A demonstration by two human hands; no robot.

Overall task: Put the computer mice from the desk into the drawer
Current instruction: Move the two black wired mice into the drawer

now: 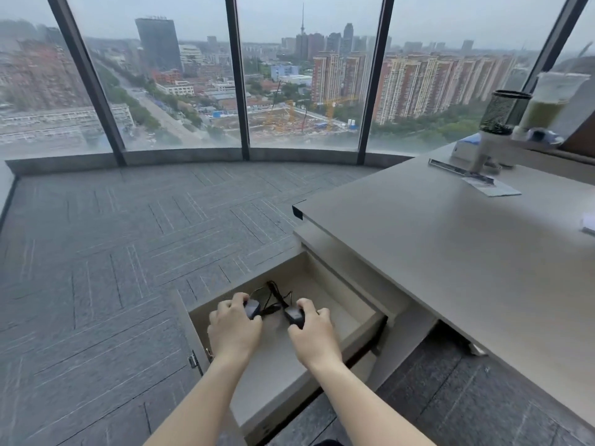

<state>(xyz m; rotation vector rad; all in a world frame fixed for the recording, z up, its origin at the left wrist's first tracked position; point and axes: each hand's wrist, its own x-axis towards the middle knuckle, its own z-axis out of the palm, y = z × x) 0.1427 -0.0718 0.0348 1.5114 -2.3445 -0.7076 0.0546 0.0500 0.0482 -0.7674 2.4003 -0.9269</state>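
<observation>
The beige drawer (360, 304) stands pulled out below the desk's left end. Both my hands are inside it. My left hand (233, 329) is closed on a dark computer mouse (252, 308), and my right hand (314, 333) is closed on a second dark mouse (294, 315). Black cables (273, 294) from the two mice lie tangled on the drawer floor just beyond my fingers. Most of each mouse is hidden under my fingers.
The desk top (467, 252) stretches to the right, with a ruler (460, 170), a paper slip (492, 186), a mesh pen cup (505, 112) and a drink cup (547, 101) at its far end. Grey carpet (112, 236) runs to the windows.
</observation>
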